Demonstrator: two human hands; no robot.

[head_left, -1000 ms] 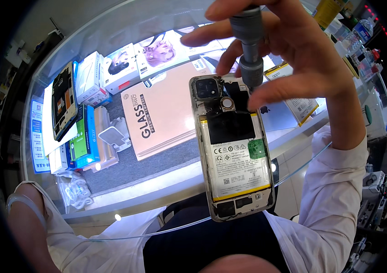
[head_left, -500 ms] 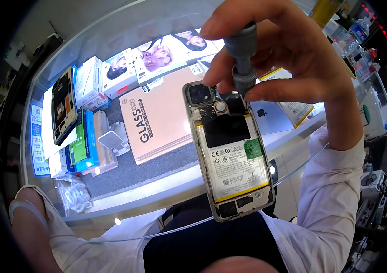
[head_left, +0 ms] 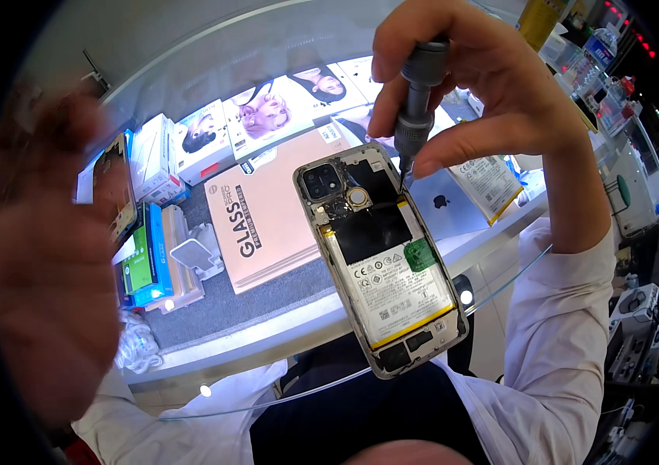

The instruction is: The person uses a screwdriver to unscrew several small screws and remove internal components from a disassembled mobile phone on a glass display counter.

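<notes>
My right hand (head_left: 492, 108) grips a grey electric or knurled screwdriver (head_left: 416, 108) from above, its tip down at the upper right edge of an opened phone (head_left: 376, 294) with back removed, exposing camera, black film, white battery and green sticker. The phone lies tilted on the glass counter. My left hand (head_left: 54, 256) is raised at the far left, blurred, partly covering another opened phone (head_left: 120, 217); its fingers are too smeared to read.
Inside the lit display counter are pink flat boxes (head_left: 267, 232), boxes with portraits (head_left: 259, 112), coloured boxes (head_left: 147, 260) and a white phone stand (head_left: 197, 256). A loose battery (head_left: 488, 194) lies at right. Bottles (head_left: 597, 54) and equipment (head_left: 635, 318) crowd the right side.
My left hand has risen into view at the left. My right hand has lowered the screwdriver onto the phone's upper edge. The phone's top end has swung left.
</notes>
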